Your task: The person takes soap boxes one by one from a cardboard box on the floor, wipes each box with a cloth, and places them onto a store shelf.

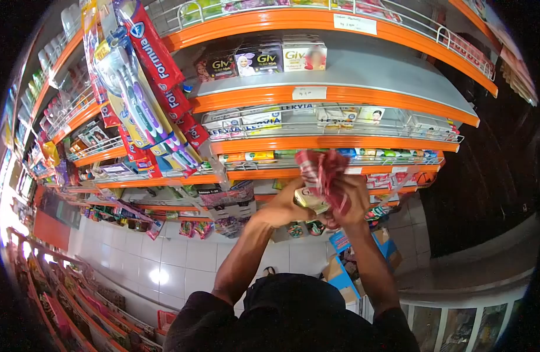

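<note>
My left hand (280, 205) is closed round a small pale yellow-green box (311, 200) in front of the lower shelves. My right hand (353, 200) grips a red checkered cloth (324, 176), which lies against the box and hangs over its right side. Both hands are close together at chest height. Above them, Giv soap boxes (259, 61) stand in a row at the left of the grey upper shelf (375, 70). Lervia boxes (261, 119) sit behind a wire rail one shelf lower.
Formula toothbrush packs (142, 100) hang at the left shelf end. An open blue cardboard box (346, 276) stands on the tiled floor (188, 255) below my right forearm. More shelving (65, 293) runs along the lower left.
</note>
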Available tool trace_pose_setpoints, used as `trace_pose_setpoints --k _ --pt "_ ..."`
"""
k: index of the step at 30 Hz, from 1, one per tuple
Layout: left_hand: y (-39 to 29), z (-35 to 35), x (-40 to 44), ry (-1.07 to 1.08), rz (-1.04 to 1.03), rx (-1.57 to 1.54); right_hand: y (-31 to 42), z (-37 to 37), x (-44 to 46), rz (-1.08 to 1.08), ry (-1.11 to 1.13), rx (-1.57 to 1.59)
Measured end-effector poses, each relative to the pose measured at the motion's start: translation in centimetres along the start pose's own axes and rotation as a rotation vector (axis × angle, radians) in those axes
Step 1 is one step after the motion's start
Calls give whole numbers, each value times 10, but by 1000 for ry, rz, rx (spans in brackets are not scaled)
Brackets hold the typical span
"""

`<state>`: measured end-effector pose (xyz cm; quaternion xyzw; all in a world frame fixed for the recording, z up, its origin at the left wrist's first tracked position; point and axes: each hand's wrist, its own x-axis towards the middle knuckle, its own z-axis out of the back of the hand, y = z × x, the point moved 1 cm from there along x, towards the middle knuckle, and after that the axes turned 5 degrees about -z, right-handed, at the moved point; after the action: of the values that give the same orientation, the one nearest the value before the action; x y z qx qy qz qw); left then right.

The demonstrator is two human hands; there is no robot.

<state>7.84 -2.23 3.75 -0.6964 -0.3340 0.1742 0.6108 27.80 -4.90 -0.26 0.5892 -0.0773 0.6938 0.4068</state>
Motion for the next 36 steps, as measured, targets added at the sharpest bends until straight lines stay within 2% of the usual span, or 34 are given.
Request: trace_pose_setpoints --k 1,2,4,5,7,8,9,10,11,13,14,15,18,20,21,23,24,25,27,28,29,31,32,33,34,35,36 --pt "1 -5 0 -80 -37 -265 -5 2 -4 -138 -73 -71" --pt "-3 -6 1 19 -165 -518 -10 5 -5 -139 -72 -72" --pt "-15 -5 1 -12 -185 -517 -25 11 2 -508 -287 -12" --pt "-18 -3 0 -48 -208 -516 -39 22 6 -510 -287 -14" --pt "-7 4 1 -72 -217 -406 -75 46 3 -1346 -297 537" --pt "-3 3 4 -183 -218 -496 -56 45 12 -1349 -299 537" --pt "1 4 7 -292 -220 -584 -17 42 34 -1230 -387 939" --pt "7 7 9 -274 -207 -568 16 38 51 -1071 -471 1331" --pt "8 4 12 -268 -201 -569 32 35 54 -1220 -451 1053" --pt "10 -6 20 -278 -174 -700 31 9 26 -710 -62 760" --pt "7 -14 21 -285 -208 -709 43 5 44 -376 124 354" --pt "18 -15 18 -497 -81 -758 56 0 62 -14 155 -25" --pt "19 -12 26 -393 -151 -705 47 -8 59 -42 83 -74" --pt "18 -22 26 -375 -22 -694 35 -6 52 55 -38 -66" --pt "18 -25 27 -374 -20 -694 31 -9 50 54 -38 -68" --pt "16 -33 32 -348 -2 -784 24 -13 49 -132 -289 145" --pt "12 -35 35 -366 37 -804 5 -18 38 -188 -394 139" --pt "16 -35 36 -361 38 -807 -2 -21 34 -187 -394 134" --pt "32 -29 41 -445 18 -613 -17 -20 24 -501 -640 -67" --pt "38 -21 38 -368 -13 -531 -25 -11 25 -692 -658 -81" --pt "38 -22 35 -362 -7 -532 -30 -5 39 -549 -786 -38" --pt "40 -26 30 -332 184 -387 -29 12 47 -659 -739 -51" --pt "43 -28 33 -353 128 -545 -28 20 51 -698 -723 -57" --pt "42 -27 35 -350 129 -546 -31 28 58 -839 -932 181" --pt "36 -27 35 -367 103 -687 -33 32 61 -971 -1132 432" --pt "29 -26 34 -384 74 -828 -29 33 61 -968 -1130 434" --pt "21 -24 31 -395 131 -732 -21 34 56 -978 -1005 238"
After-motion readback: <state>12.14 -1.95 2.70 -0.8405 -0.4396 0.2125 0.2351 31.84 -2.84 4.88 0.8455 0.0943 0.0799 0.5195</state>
